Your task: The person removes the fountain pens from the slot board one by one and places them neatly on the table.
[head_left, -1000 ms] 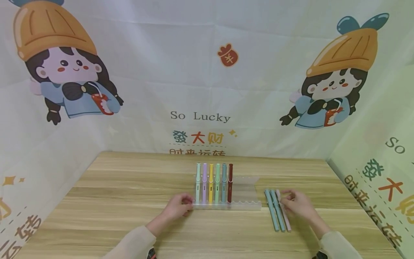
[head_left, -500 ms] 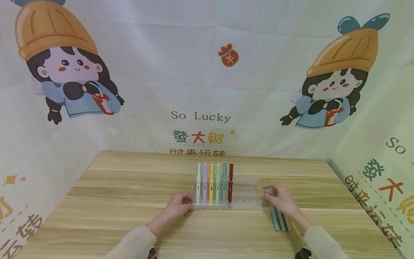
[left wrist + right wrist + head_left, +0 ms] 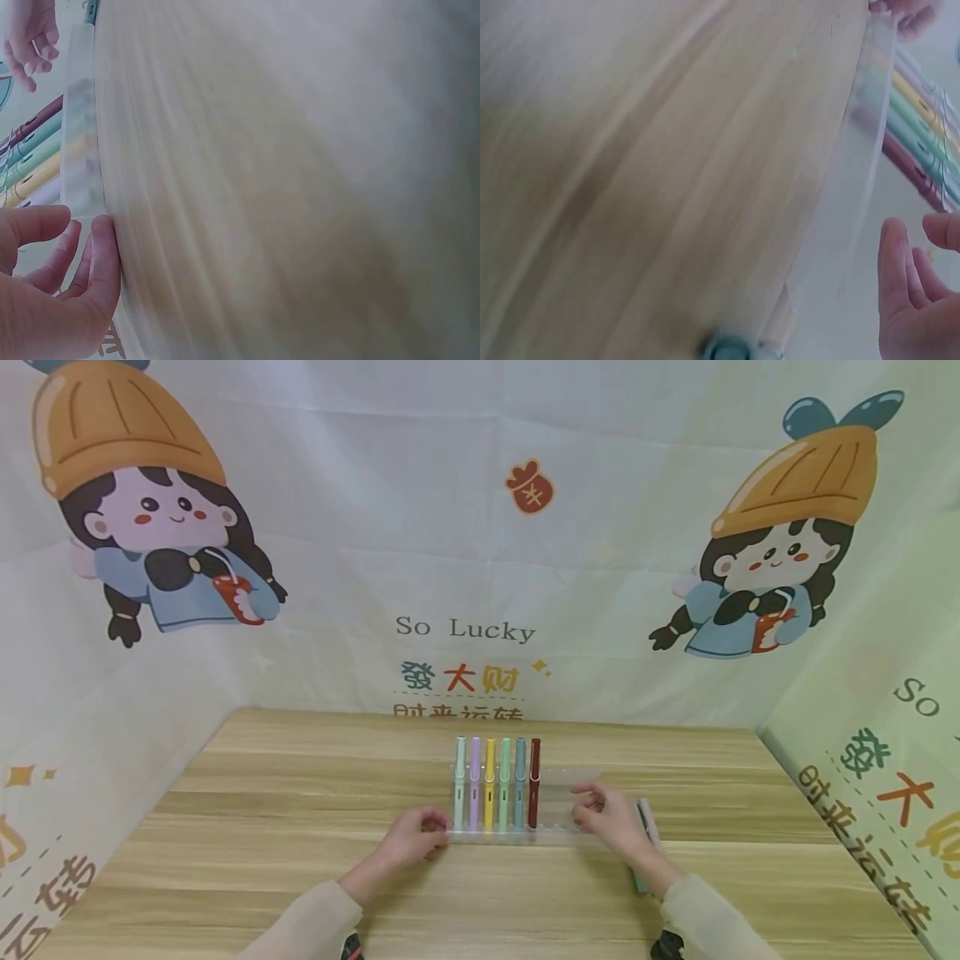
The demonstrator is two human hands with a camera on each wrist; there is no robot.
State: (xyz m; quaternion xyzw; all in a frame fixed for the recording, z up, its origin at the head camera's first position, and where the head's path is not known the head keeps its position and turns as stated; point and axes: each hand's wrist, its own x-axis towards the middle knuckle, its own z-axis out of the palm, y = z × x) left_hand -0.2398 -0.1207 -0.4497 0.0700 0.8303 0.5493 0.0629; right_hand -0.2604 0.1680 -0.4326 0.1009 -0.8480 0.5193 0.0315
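A clear plastic pen rack (image 3: 566, 837) holds several capped pens side by side, from a pale mint pen (image 3: 460, 793) at the left to a dark red pen (image 3: 534, 793). My left hand (image 3: 416, 837) holds the rack's left end; in the left wrist view its thumb and fingertips (image 3: 105, 229) meet the end corner. Over the rack's vacant right part hovers my right hand (image 3: 611, 817), with thumb and fingers apart and nothing between them in the right wrist view. Beside its wrist lie a teal pen (image 3: 639, 881) and a pink pen (image 3: 649, 821), partly hidden by the hand and forearm.
The wood-grain table (image 3: 300, 793) is enclosed by a printed cloth backdrop (image 3: 465, 543) at the back and both sides. Bare table shows in front of the rack and to its left.
My right hand has moved left, from the pink pen across the teal pens to over the rack's right part. The left hand and the rack have stayed put.
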